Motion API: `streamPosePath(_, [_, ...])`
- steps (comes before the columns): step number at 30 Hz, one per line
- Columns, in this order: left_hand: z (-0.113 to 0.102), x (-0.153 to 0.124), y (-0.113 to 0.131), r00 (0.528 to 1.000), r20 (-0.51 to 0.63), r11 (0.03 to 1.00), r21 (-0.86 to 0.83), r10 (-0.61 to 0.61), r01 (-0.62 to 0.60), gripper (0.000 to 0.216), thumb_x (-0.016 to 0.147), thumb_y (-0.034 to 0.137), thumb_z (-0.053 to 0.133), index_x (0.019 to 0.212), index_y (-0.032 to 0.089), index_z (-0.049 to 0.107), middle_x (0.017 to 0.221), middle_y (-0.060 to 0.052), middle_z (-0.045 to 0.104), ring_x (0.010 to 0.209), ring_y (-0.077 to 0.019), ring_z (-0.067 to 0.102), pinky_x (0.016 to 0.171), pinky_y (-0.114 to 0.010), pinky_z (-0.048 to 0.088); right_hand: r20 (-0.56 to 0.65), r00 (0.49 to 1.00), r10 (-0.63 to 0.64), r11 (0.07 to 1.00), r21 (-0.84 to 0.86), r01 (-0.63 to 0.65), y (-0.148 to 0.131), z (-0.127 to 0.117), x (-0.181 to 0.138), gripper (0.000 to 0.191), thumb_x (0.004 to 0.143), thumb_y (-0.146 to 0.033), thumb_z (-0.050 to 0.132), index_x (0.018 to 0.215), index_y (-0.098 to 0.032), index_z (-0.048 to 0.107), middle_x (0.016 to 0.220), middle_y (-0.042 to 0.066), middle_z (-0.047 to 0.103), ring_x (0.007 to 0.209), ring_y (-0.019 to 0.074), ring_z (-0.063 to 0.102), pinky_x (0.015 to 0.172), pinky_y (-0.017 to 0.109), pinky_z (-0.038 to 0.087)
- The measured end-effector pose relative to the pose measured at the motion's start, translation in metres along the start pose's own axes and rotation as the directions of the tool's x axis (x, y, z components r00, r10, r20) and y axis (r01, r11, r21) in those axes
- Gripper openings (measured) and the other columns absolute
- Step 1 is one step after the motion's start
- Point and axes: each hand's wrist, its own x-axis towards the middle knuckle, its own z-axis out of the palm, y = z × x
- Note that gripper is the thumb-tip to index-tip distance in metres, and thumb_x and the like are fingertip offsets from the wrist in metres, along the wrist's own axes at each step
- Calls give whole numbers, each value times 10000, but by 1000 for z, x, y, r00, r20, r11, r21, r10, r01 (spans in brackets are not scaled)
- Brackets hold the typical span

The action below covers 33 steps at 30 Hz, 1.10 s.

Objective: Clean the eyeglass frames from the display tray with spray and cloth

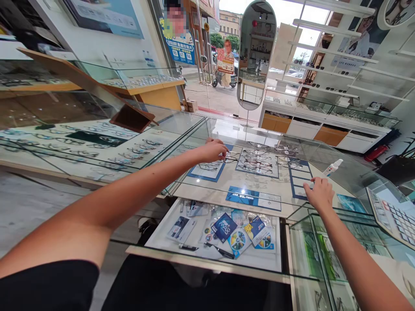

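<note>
My left hand (214, 150) reaches out over the glass counter, its fingers closed in a pinch. A pair of thin-framed eyeglasses (232, 159) sticks out from the fingertips to the right. My right hand (320, 193) holds nothing; its fingers are spread and lowered to the counter's glass top. Just beyond it stands a white spray bottle (333, 167), apart from the fingers. Between my hands, rows of eyeglasses (257, 162) show on a blue-edged tray, with more pairs to either side.
In front of me a drawer (155, 235) is pulled out, holding leaflets, cards and packets. A calculator (394, 220) sits at the right edge. A brown wooden stand (97, 93) leans at the left. Behind the counter rises an oval mirror (257, 52).
</note>
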Motion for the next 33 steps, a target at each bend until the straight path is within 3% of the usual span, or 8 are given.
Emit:
streamPosePath(12, [-11, 0, 3, 998, -8, 996, 68, 58, -57, 235, 891, 403, 632, 875, 245, 805, 1370, -67, 726, 1382, -359, 463, 1075, -476, 262, 35, 999, 20, 1000, -16, -19, -5, -7, -3, 472, 976, -409, 437, 1305, -121, 613, 1360, 228, 565, 1282, 385, 502, 1052, 527, 420])
streamPosePath(16, [-22, -14, 19, 992, -113, 992, 126, 46, -32, 307, 919, 434, 565, 957, 215, 777, 1319, -112, 725, 1309, -345, 541, 1069, -468, 326, 27, 1000, 13, 1000, -8, -13, -3, -4, -1, 449, 972, -419, 450, 1277, -139, 623, 1338, 221, 570, 1258, 381, 507, 1034, 525, 419])
streamPosePath(21, [-27, -45, 7, 947, -217, 952, 139, -238, 271, 333, 950, 365, 451, 1043, 163, 700, 1002, -130, 756, 973, -294, 687, 898, -396, 473, -16, 1000, 10, 1000, 0, -10, 6, 4, 3, 426, 954, -428, 475, 1225, -147, 646, 1275, 217, 584, 1200, 377, 524, 977, 518, 432])
streamPosePath(25, [-10, -72, -34, 829, -191, 833, 81, -525, 547, 427, 972, 357, 389, 1173, 125, 685, 1130, -190, 754, 1087, -346, 693, 911, -415, 509, -209, 975, -72, 992, 89, 93, 16, -2, 7, 300, 907, -378, 507, 1031, -156, 665, 1085, 200, 642, 1028, 358, 566, 876, 489, 450])
streamPosePath(27, [0, -81, -54, 768, -170, 773, 52, -617, 632, 505, 972, 394, 391, 1288, 106, 660, 1313, -219, 706, 1238, -370, 641, 1009, -452, 492, -423, 888, -182, 958, 127, 257, 11, -14, 1, 192, 901, -327, 514, 949, -186, 635, 991, 170, 661, 956, 333, 580, 869, 475, 453])
streamPosePath(29, [9, -84, -68, 718, -132, 722, 26, -683, 691, 625, 976, 468, 379, 1442, 102, 580, 1513, -226, 583, 1394, -385, 540, 1111, -496, 439, -587, 736, -338, 865, 114, 488, -9, -28, -18, 98, 921, -278, 527, 925, -214, 601, 926, 127, 667, 910, 299, 595, 863, 447, 463])
streamPosePath(31, [15, -81, -75, 681, -81, 682, 16, -727, 731, 731, 986, 534, 337, 1569, 110, 459, 1656, -217, 415, 1515, -396, 405, 1185, -534, 365, -598, 577, -557, 663, 99, 742, -42, -37, -51, 48, 938, -200, 553, 958, -227, 587, 895, 83, 673, 873, 253, 610, 822, 393, 473])
streamPosePath(33, [18, -76, -77, 648, -36, 648, 17, -761, 762, 797, 996, 576, 289, 1638, 107, 348, 1720, -216, 278, 1577, -406, 293, 1224, -555, 303, -479, 450, -753, 429, 161, 889, -80, -35, -92, 126, 936, -130, 554, 999, -236, 583, 888, 56, 679, 825, 219, 598, 764, 353, 464])
